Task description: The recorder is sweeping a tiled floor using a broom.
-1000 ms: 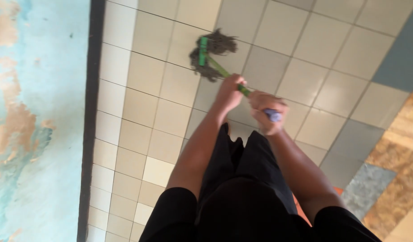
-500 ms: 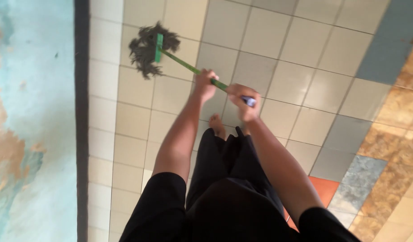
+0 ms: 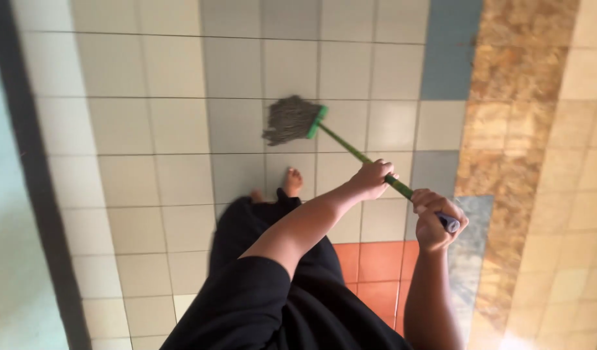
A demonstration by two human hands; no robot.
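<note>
Mop (image 3: 350,146) swung right — handle part-hidden under both hands (image 3: 373,179).

mop head (image 3: 291,120) swings from eleven o'clock toward twelve across pale floor tiles (image 3: 149,129); orange tiles (image 3: 376,259) enter view.

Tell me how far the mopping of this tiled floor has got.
In hand: both hands grip the green mop handle, left hand lower, right hand at the top end, with the grey mop head resting on the cream tiles. Done or left: cannot tell; no wet streaks or dirt show anywhere, including on the orange tiles.
</note>
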